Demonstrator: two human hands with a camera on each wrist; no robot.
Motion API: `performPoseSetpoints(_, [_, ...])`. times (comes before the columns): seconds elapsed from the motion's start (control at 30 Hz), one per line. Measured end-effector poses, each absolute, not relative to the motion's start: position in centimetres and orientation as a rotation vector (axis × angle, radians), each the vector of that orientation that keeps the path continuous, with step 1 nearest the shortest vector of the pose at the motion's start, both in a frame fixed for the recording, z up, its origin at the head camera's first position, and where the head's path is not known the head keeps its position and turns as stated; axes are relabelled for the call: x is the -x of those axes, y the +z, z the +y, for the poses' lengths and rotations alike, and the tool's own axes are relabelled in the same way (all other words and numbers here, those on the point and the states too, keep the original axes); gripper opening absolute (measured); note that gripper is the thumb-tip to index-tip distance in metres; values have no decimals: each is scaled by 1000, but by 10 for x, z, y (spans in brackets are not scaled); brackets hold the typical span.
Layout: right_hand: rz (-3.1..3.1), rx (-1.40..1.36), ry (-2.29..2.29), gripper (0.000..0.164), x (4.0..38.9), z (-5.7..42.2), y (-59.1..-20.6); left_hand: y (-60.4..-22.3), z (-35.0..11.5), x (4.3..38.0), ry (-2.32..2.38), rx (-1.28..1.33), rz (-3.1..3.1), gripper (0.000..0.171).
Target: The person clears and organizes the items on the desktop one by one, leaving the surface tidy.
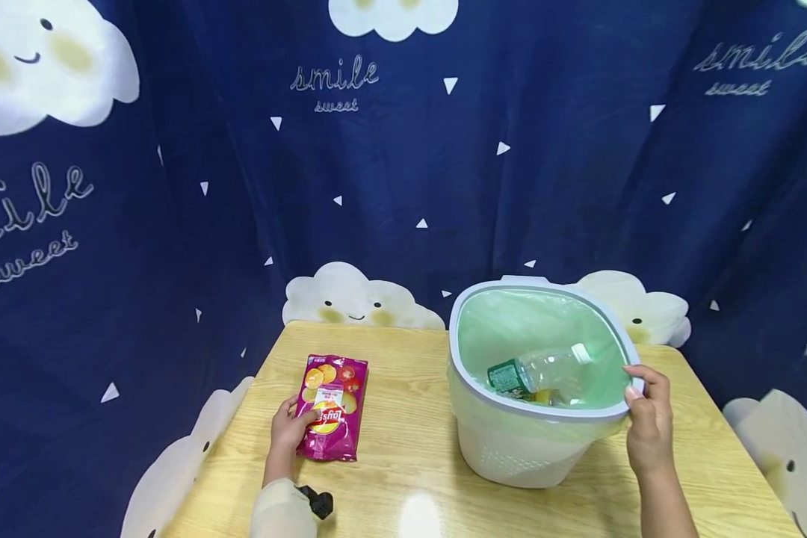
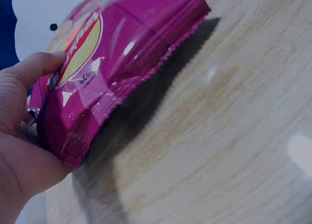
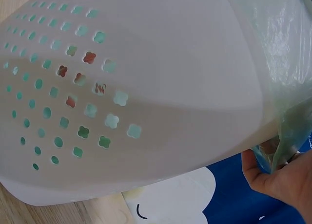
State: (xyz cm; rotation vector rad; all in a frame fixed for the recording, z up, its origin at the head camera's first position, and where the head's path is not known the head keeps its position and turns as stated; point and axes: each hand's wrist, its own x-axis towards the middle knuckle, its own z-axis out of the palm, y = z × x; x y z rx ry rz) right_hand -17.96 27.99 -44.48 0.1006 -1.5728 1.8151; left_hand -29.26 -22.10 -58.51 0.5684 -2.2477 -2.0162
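Note:
On the left of the table lies a purple Lay's chip bag [image 1: 332, 441], gripped at its left edge by my left hand [image 1: 289, 433]. The thumb lies across the bag's front, seen close up in the left wrist view on the chip bag [image 2: 131, 44]. My right hand [image 1: 651, 418] grips the right rim of a white trash can [image 1: 511, 456], which leans on its base. A green liner bag [image 1: 511, 314] is folded over the rim. Inside lies a clear plastic bottle [image 1: 551, 366] with a green label; things beneath it are partly hidden.
The wooden table [image 1: 403, 448] runs under both things, with bare wood between bag and can. A dark blue curtain [image 1: 390, 172] with clouds hangs behind and at the sides. A small black object [image 1: 319, 502] is at the left wrist.

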Motion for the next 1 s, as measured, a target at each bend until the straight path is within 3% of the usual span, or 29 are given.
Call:
performPoseSetpoints(0.2, [-1574, -110, 1822, 34, 180, 279, -445, -586, -220, 289, -2036, -568, -2163, 52])
performPoseSetpoints(0.73, [-1576, -97, 1819, 34, 180, 278, -443, -576, -214, 280, -2121, -621, -1984, 49])
performPoseSetpoints(1.0, [-1550, -115, 1837, 33, 181, 281, -446, -565, -200, 267, -2127, -594, -1925, 39])
